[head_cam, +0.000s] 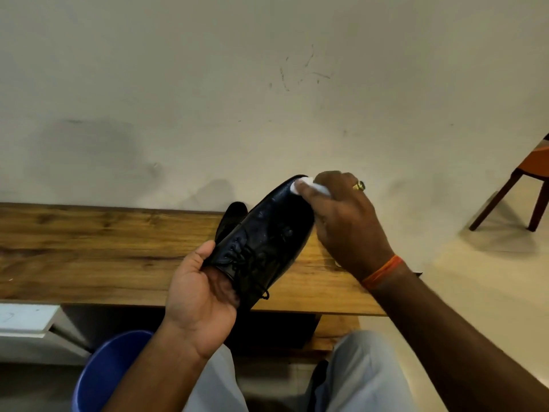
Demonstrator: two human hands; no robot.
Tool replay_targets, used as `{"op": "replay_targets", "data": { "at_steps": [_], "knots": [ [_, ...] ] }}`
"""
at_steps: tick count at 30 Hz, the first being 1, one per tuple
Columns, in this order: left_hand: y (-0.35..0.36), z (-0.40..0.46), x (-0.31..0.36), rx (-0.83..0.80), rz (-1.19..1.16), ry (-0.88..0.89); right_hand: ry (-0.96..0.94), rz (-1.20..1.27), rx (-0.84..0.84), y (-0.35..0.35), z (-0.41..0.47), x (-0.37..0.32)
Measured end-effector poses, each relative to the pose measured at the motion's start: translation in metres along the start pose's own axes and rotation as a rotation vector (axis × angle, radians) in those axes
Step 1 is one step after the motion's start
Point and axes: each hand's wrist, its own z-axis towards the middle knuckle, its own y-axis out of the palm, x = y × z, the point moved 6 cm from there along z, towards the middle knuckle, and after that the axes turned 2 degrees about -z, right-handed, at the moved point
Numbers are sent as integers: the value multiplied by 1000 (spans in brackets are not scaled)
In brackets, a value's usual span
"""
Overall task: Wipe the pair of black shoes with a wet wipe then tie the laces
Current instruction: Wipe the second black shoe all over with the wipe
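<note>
A black lace-up shoe is held tilted above the wooden table, toe pointing up and away. My left hand grips it at the heel and opening, fingers hidden inside. My right hand presses a white wet wipe against the toe of the shoe. The shoe's upper looks wet and glossy, and its laces hang loose. The second black shoe stands on the table behind the held one, mostly hidden.
A pale wall rises right behind the table. A blue bucket sits on the floor at lower left, beside a white board. A wooden chair stands at the right. My knees in light trousers are below.
</note>
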Motion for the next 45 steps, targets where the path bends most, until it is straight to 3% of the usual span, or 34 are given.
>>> {"op": "replay_targets", "data": {
  "at_steps": [10,14,20,30,33,39,45],
  "knots": [
    [-17,11,21,18,55,10,63,397,32,-11,17,21],
    [-21,12,31,3,-2,22,76,395,61,1,-17,8],
    [-18,13,28,1,84,22,149,371,282,-29,-2,10],
    [-19,10,20,-13,35,-33,120,365,129,-36,41,15],
    [-20,11,25,7,18,-25,74,327,78,-27,33,3],
    [-16,11,25,-7,-41,-34,60,215,139,-15,-4,-19],
    [-9,13,25,-66,-188,-63,-38,235,-5,18,-41,-60]
  ]
}}
